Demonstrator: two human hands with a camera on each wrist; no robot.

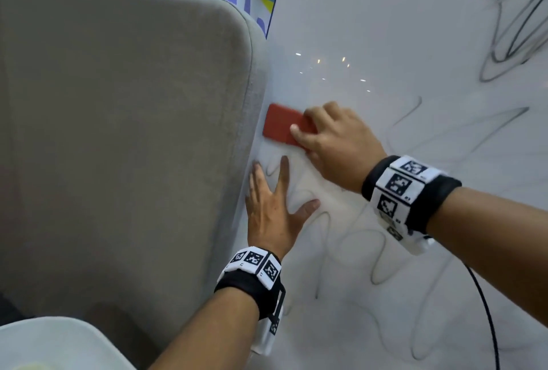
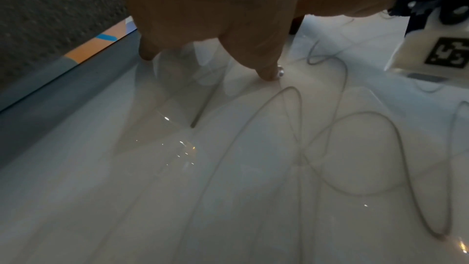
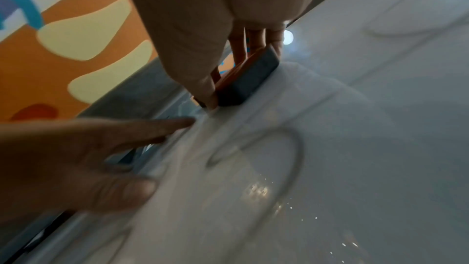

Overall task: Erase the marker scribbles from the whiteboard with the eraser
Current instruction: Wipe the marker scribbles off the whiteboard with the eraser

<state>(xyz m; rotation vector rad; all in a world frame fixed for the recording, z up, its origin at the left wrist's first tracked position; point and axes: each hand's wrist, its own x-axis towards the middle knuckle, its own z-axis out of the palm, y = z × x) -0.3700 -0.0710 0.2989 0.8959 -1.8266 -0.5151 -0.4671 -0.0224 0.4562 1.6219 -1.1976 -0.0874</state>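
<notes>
Your left hand lies flat, fingers spread, on the whiteboard near its left edge. Just beyond it, your right hand grips the red eraser, pressed to the board. Farther right, marker scribbles remain.

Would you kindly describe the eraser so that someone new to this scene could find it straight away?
Start at the glossy whiteboard covered in looping dark marker scribbles, and follow it to its left edge beside the grey padded panel. There the right hand grips the eraser against the board, above the flat left hand. It is the only red, block-shaped thing on the white surface.
</notes>
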